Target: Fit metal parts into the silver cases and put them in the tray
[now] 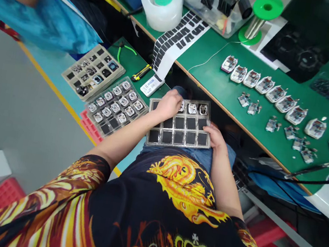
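The green tabletop [219, 86] runs across the upper right, carrying a row of small white circuit modules [276, 92] and a scatter of smaller parts near its edge. On the person's lap rests a clear compartment tray [179, 123], mostly empty dark cells, with a few modules in its top row. The left hand [169, 104] curls over the tray's top-left corner, fingers bent onto a cell there; whether it grips a module I cannot tell. The right hand [216, 137] lies against the tray's right edge, steadying it, fingers loosely closed on the rim. Keeping the tray level on the knees seems wise, so seated modules do not slide. To the left sit a filled tray [114, 105], and a beige tray [93, 71] beyond it. A label strip [177, 38] hangs over the tabletop edge, near the left hand.
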Motion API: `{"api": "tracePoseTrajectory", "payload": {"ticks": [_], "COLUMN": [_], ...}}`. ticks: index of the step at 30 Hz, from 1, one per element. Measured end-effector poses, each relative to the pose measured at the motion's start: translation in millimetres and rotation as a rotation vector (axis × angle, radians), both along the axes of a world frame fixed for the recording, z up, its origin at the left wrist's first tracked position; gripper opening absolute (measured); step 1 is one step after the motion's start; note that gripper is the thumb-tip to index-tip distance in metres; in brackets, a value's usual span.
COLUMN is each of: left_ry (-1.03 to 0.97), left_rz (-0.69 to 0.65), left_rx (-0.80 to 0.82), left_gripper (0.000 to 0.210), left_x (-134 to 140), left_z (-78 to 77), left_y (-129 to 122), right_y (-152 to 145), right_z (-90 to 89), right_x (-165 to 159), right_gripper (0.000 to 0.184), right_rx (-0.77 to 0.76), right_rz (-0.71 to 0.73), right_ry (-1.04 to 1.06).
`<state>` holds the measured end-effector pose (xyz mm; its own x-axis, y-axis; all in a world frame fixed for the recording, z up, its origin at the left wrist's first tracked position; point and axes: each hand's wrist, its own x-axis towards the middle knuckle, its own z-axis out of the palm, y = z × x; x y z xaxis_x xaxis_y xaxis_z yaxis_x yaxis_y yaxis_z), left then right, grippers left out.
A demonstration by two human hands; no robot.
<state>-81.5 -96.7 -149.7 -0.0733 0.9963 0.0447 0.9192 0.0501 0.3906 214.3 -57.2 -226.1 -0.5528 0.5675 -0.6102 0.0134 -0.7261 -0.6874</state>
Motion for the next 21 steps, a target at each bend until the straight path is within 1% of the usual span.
{"api": "tracePoseTrajectory", "payload": {"ticks": [2,5,8,10,12,14,16,18,21], "left_ry": [-0.043,-0.017,0.072,0.136,0.181,0.187,0.183,0.181,0.182], "left_rz": [0.052,0.166,0.309,0.441,0.585,0.644,0.671,0.703,0.744], "left_rx": [0.114,0.238,0.234,0.151,0.02,-0.034,-0.079,-0.116,-0.145], "left_gripper": [0.02,0.016,0.016,0.017,0.019,0.02,0.019,0.02,0.021], "left_x": [-14.6,-57.5,-112.4,-141.9,-159.9,-166.9,-167.0,-164.9,-164.4], "left_z": [7.9,21.4,31.5,33.1,28.9,19.6,7.9,-3.3,-13.7], "left_y": [-9.2,-38.2,-89.9,-132.6,-174.6,-210.7,-238.1,-256.4,-267.4], "right_y": [-0.8,-0.2,3.5,5.5,6.5,7.0,7.4,7.9,8.3], "right_z": [3.3,6.5,4.1,1.6,0.1,-0.3,0.0,0.5,0.9], "right_x": [0.4,0.8,0.3,-0.9,-2.3,-3.6,-4.6,-4.9,-4.6], "right_gripper": [0.04,0.044,0.044,0.043,0.042,0.04,0.04,0.039,0.04], "right_rx": [-0.017,-0.035,-0.03,-0.025,-0.025,-0.026,-0.027,-0.028,-0.03], "right_rz": [-0.001,0.001,0.009,0.013,0.015,0.017,0.021,0.027,0.033], "right_ry": [-0.018,-0.031,-0.028,-0.029,-0.036,-0.043,-0.045,-0.043,-0.033]}}
